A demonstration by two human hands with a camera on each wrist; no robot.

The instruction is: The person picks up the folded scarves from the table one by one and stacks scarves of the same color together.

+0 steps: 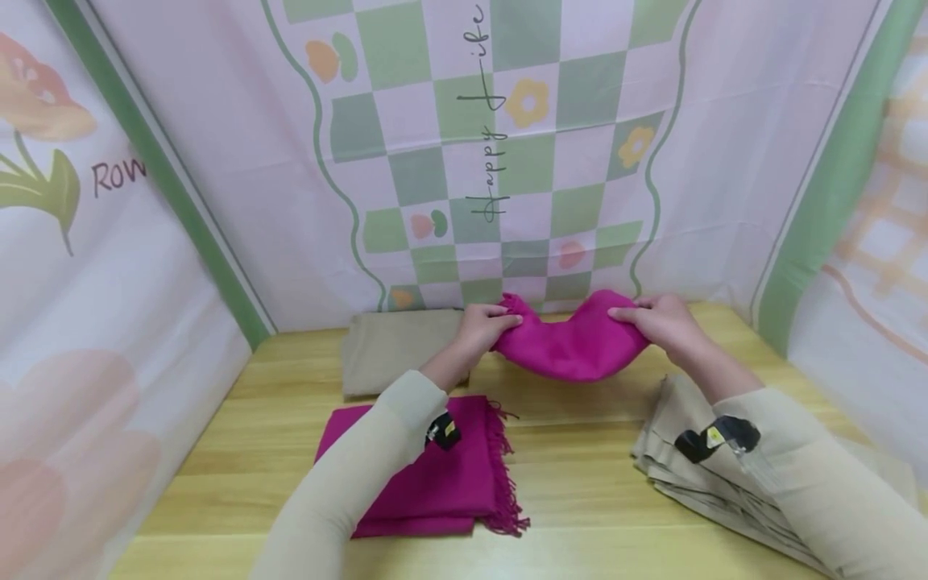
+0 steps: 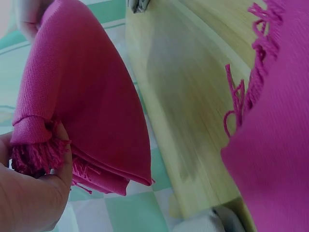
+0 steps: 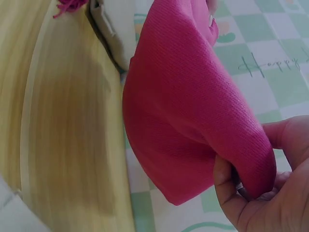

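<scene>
Magenta woven cloth with a fringed end hangs between my two hands, lifted clear of the pale wood-grain surface and sagging in a rounded curve at its middle. My left hand pinches its fringed end, the thumb pressed over the rolled edge and the fingers curled behind, with short knotted threads bunching out beside them. My right hand pinches the opposite end, thumb on one face and fingers wrapped round a smooth, thick fold. From one grip to the other the cloth is doubled over, and its lower edges hang loose.

On each cream sleeve, close to the wrist, sits a small black device with a yellow label: one on the left sleeve, one on the right sleeve.

Just left of the held cloth, a flat rectangle of folded beige fabric lies on the surface, partly behind my left hand. Nearer to me and left of the held cloth lies a second, neatly folded magenta cloth, its tasselled fringe running down its right side, my left forearm passing over it. Nearer to me and right of the held cloth is a layered pile of beige fabric, partly covered by my right sleeve.

Beyond the held cloth hangs a pale sheet printed with green checks, small flowers and sideways lettering.
</scene>
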